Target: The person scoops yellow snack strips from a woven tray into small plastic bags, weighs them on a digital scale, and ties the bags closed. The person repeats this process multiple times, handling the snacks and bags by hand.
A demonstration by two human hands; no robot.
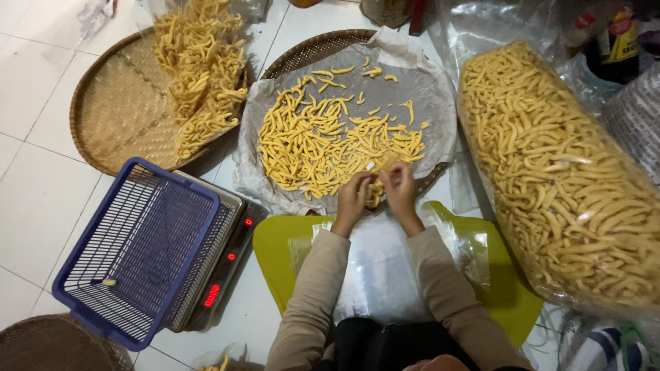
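2 hands, left hand (353, 199) and right hand (400, 185), pinch snack sticks (375, 191) between closed fingertips.

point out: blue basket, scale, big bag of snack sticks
blue basket (81, 275): head view, its bare mesh floor.
scale (223, 264): head view, front display panel.
big bag of snack sticks (564, 178): head view, middle of the bag.

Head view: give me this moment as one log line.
left hand: on snack sticks | right hand: same bunch | over: paper-lined tray | basket: on scale
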